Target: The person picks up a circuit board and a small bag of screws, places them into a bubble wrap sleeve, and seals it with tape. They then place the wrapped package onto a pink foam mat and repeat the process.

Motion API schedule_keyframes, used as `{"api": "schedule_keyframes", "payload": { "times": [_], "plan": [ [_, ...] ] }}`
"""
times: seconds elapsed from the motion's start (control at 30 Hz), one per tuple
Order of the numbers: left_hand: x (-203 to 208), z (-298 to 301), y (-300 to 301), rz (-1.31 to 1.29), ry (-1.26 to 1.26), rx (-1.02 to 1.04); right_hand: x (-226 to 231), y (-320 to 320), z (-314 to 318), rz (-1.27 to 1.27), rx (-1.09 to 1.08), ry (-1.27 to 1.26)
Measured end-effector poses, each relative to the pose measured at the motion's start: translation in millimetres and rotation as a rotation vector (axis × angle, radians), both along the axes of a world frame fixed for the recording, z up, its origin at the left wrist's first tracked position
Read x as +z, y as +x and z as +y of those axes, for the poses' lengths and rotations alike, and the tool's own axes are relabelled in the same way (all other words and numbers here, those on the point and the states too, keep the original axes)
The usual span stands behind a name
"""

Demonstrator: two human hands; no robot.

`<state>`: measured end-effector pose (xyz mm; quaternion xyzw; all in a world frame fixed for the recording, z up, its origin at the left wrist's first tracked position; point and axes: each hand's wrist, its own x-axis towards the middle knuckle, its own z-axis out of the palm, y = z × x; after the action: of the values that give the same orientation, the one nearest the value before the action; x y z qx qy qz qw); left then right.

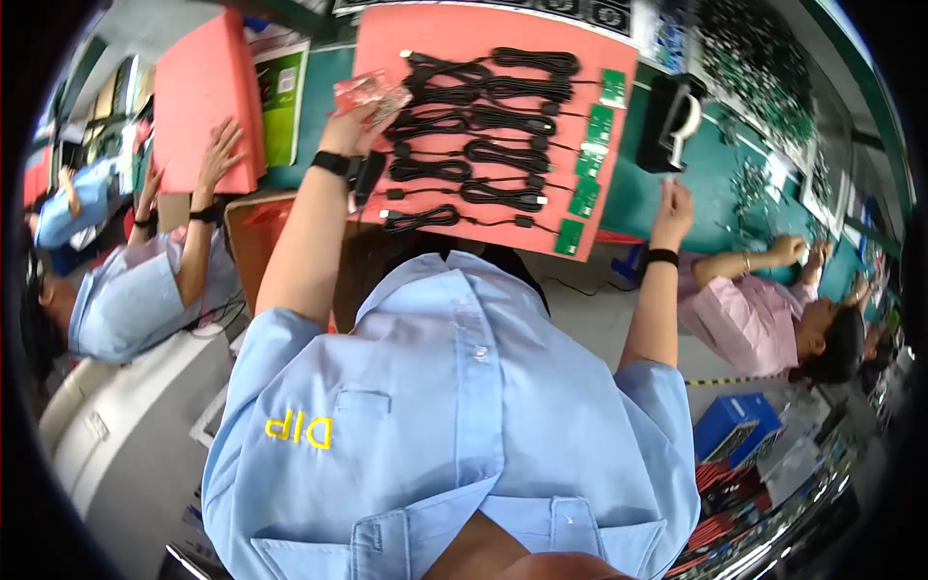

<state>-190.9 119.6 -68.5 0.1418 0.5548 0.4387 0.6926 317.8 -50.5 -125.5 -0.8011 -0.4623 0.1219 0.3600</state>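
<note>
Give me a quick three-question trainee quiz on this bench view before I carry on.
1. True or false: the left hand holds a clear bag over the pink tray.
2. What are the black cable bundles on the tray wired to?
A. green circuit boards
B. white plugs
C. red clips
3. Fill in: the right hand reaches toward the black ____ dispenser.

Key: 1 true; 2 A, the green circuit boards; 3 tape.

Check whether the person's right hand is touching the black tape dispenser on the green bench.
Apart. The head view shows the right hand raised below the black tape dispenser, with a strip of green bench visible between fingertips and dispenser base.
</note>
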Motion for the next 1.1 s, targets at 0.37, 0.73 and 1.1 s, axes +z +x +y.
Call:
{"api": "schedule_keyframes", "payload": {
  "times": [0.37,0.73,1.1],
  "plan": [
    [31.7,-36.9,17.7,0.069,0.201,-0.081,102.0,-339.7,131.1,1.073,0.637,-0.028],
    [32.7,-28.8,-5.4,0.102,0.180,-0.097,92.2,-359.4,178.1,1.012,0.513,0.161],
    [35.2,-18.0,-6.4,0.089,0.161,-0.148,113.6,-368.5,250.7,0.397,1.196,-0.076]
  ]
}}
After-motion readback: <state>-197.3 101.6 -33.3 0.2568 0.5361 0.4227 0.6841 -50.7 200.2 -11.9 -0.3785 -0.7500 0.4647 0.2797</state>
